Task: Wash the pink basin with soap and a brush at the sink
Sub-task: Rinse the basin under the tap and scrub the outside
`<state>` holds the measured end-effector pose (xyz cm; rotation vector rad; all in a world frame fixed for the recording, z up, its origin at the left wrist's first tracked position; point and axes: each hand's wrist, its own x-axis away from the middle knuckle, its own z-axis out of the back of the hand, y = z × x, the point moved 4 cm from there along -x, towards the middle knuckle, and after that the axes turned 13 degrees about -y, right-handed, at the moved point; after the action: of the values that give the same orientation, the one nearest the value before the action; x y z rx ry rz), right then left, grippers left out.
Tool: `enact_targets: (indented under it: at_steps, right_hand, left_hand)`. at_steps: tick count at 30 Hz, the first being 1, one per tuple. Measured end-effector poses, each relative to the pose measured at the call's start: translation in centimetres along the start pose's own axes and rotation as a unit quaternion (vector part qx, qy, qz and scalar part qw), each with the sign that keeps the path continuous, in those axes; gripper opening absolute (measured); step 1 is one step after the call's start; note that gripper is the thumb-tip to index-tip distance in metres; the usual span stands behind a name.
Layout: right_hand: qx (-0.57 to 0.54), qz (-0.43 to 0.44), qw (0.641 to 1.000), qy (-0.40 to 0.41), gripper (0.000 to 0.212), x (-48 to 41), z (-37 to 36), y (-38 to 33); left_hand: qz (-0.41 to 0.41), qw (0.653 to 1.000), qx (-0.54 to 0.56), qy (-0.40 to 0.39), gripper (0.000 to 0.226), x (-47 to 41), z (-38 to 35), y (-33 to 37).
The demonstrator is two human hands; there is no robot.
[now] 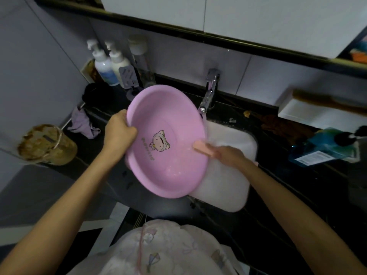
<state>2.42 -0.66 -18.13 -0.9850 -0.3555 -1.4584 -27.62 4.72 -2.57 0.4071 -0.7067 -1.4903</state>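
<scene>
Two pump bottles [109, 65] stand beyond a crumpled purple cloth [83, 124].

I see a household washroom, or a wash corner in a home. A white sink [234, 139] is set into a dark, stone-look counter [282, 179], and a chrome faucet [210, 90] runs water into it. Pale wall tiles [178, 54] rise behind, with white cabinet doors [238, 14] above. Two white pump bottles [103, 64], the kind for soap or lotion, stand in the back left corner, and a purple cloth [81, 124] lies crumpled nearby.
</scene>
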Motion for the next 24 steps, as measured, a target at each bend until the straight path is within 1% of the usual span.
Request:
enact_targets:
  at_steps: [1, 2, 3, 4, 5, 7, 9, 10, 12, 14, 15, 17, 18, 20, 22, 23, 24]
  right_hand:
    - [0.033, -0.008, 0.998, 0.059, 0.047, -0.2, 1.4, 0.1]
    - [0.041, -0.015, 0.992, 0.118, 0.049, 0.0, 2.6, -0.1]
    - [0.016, -0.016, 0.985, 0.173, 0.052, 0.2, 3.2, -0.3]
    - [-0.054, -0.017, 0.976, 0.211, 0.054, 0.3, 3.4, -0.3]
    - [-0.144, -0.021, 0.962, 0.231, 0.054, 0.6, 3.1, -0.1]
    - [-0.303, -0.056, 0.927, 0.213, 0.053, 0.5, 1.7, 0.7]
    - [-0.391, -0.07, 0.903, 0.161, 0.054, 0.3, -0.3, 1.0]
    - [-0.412, -0.069, 0.898, 0.137, 0.05, 0.6, -1.1, 0.7]
    - [-0.418, -0.062, 0.901, 0.1, 0.04, 0.9, -2.6, 0.3]
    - [-0.427, -0.053, 0.898, 0.093, 0.031, 1.7, -3.7, 0.2]
    - [-0.429, -0.049, 0.896, 0.099, 0.025, 2.2, -3.8, 0.2]
    - [-0.446, -0.06, 0.883, 0.131, 0.018, 3.3, -3.8, 1.0]
    - [-0.44, -0.074, 0.883, 0.146, 0.021, 3.8, -3.8, 1.6]
    - [-0.428, -0.092, 0.886, 0.154, 0.038, 4.7, -4.2, 2.2]
    - [-0.489, -0.074, 0.86, 0.128, 0.05, 5.3, -4.9, 1.7]
    - [-0.525, -0.062, 0.84, 0.12, 0.049, 5.6, -5.3, 1.4]
    - [-0.553, -0.053, 0.824, 0.113, 0.044, 5.8, -5.4, 0.8]
  left_hand:
    - [0.001, 1.0, 0.003, 0.0, 0.038, 0.0, 0.0, -0.2]
    - [0.002, 1.0, 0.005, 0.001, 0.037, 0.0, 0.0, -0.3]
    - [0.003, 1.0, 0.009, 0.002, 0.036, 0.1, 0.0, -0.4]
    - [0.003, 1.0, 0.015, 0.002, 0.036, 0.1, 0.1, -0.5]
    - [0.005, 1.0, 0.02, 0.0, 0.037, 0.0, 0.0, -0.6]
    - [0.012, 0.998, 0.053, -0.006, 0.042, 0.0, -0.1, -1.1]
    - [0.011, 0.994, 0.105, -0.014, 0.046, -0.2, -0.3, -1.9]
    - [0.011, 0.991, 0.129, -0.015, 0.046, -0.3, -0.5, -2.2]
    - [0.021, 0.984, 0.174, -0.017, 0.045, -0.6, -0.7, -2.7]
    - [0.033, 0.977, 0.208, -0.032, 0.041, -0.8, -0.8, -2.5]
    - [0.041, 0.975, 0.215, -0.037, 0.035, -0.9, -0.7, -2.6]
    - [0.053, 0.972, 0.224, -0.056, 0.024, -1.3, -0.7, -2.7]
    - [0.06, 0.969, 0.231, -0.059, 0.024, -1.5, -0.7, -3.0]
    - [0.082, 0.962, 0.253, -0.068, 0.024, -2.0, -0.8, -3.4]
    - [0.1, 0.954, 0.27, -0.083, 0.024, -2.3, -1.3, -3.8]
    - [0.106, 0.95, 0.277, -0.093, 0.025, -2.5, -1.6, -3.9]
    - [0.11, 0.947, 0.285, -0.096, 0.025, -2.6, -1.7, -4.1]
